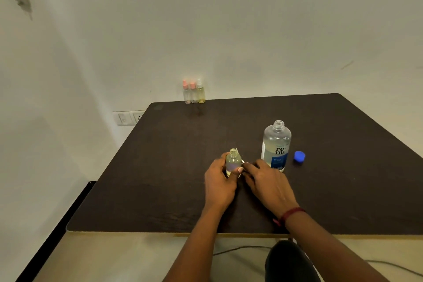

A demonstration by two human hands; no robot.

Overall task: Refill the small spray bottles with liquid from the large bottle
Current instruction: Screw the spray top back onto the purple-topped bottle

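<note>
A dark table [343,167] is set against a pale wall [251,30]; a socket [129,118] is seen on the wall at the table's 10 o'clock corner.

Both hands are held over the table's near middle. The left hand [219,181] is wrapped round the small bottle [233,162], thumb across its front and fingers curled behind, so the bottle is clamped upright. The right hand [267,181] is placed at 3 o'clock of that bottle, palm down, with its fingers bent toward it. Whether anything is pinched there cannot be told. A red band [291,214] is worn on the right wrist.

The large bottle [276,144] is stood upright at 2 o'clock of the small bottle, just beyond the right hand. Its neck is uncapped, clear liquid is seen inside, and a blue and white label is borne on its front.

Three sprayers [194,92] are lined up side by side at the table's far edge, at 11 o'clock, two with pink tops and one with a clear top over yellowish liquid.

The small bottle's neck is also open, and pale yellowish liquid is held in it. A blue cap [299,156] is laid on the table at 3 o'clock of the large bottle, just beside it. A white piece [243,162] is glimpsed between the small bottle and the right fingertips.
</note>
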